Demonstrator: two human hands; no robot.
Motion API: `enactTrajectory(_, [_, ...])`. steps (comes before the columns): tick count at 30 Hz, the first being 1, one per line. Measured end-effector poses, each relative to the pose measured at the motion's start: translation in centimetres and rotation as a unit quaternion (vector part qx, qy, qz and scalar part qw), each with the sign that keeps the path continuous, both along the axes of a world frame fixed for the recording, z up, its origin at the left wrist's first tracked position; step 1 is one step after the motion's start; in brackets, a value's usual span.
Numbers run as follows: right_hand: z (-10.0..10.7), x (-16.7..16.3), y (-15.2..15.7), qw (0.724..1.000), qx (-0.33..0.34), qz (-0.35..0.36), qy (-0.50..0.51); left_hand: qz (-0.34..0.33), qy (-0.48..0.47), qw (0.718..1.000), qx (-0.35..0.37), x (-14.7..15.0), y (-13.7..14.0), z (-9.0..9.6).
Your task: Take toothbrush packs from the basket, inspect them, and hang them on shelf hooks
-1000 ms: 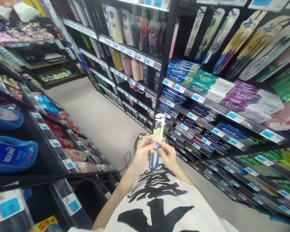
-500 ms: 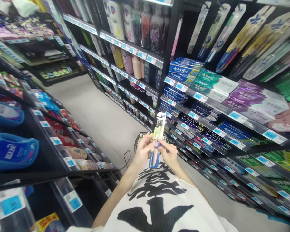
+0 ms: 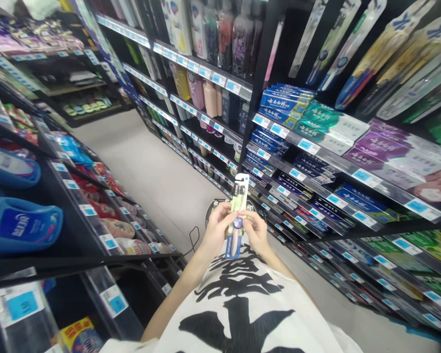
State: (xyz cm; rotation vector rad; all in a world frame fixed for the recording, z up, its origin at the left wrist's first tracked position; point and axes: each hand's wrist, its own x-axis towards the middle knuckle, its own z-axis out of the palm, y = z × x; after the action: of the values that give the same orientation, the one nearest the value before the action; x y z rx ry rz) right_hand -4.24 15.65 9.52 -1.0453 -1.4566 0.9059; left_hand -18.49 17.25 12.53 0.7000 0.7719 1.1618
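Observation:
Between my two hands is a packaged toothbrush [image 3: 237, 223], upright in front of my chest, with a white hanger top, a green and clear middle and a blue lower end. My left hand [image 3: 216, 226] is closed on its left edge, thumb on the front. On the right edge, my right hand [image 3: 256, 229] pinches the pack near a round dark label. Behind the pack, partly hidden by it and my hands, stands a dark-rimmed basket [image 3: 209, 208] with greenish things in it.
Shelves on the right hold blue toothpaste boxes [image 3: 284, 105], purple boxes [image 3: 380, 147] and hanging toothbrush packs [image 3: 371, 59]. Bottles [image 3: 233, 41] line shelves further back. Close on the left, blue detergent bottles [image 3: 25, 225] stand on a shelf. A grey aisle floor [image 3: 132, 157] runs between.
The pack has shifted slightly left and down. My right thumb has moved off the round label, which now shows fully. The camera view has turned slightly.

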Motion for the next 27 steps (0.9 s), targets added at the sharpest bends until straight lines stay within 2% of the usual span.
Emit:
enactTrajectory(8, [-0.33,-0.16,0.44,0.997,-0.06,0.011,0.048,0.023,0.04,0.999,0.014,0.02,0.23,-0.5])
enactTrajectory(14, [-0.28,-0.34,0.67,0.995,-0.069,0.023,0.066,0.05,0.043,0.998,0.01,0.23,0.26,-0.64])
enactTrajectory(18, [-0.14,-0.52,0.77,0.995,-0.071,0.006,0.068,0.049,0.036,0.998,0.005,0.1,0.24,-0.79])
enactTrajectory(23, [-0.36,-0.52,0.76,0.994,-0.068,-0.004,0.083,0.043,0.094,0.991,0.088,0.01,-0.05,-0.11])
enactTrajectory(27, [-0.62,-0.47,0.77,0.993,-0.078,-0.002,0.088,0.047,0.11,0.989,0.088,0.12,-0.19,0.19])
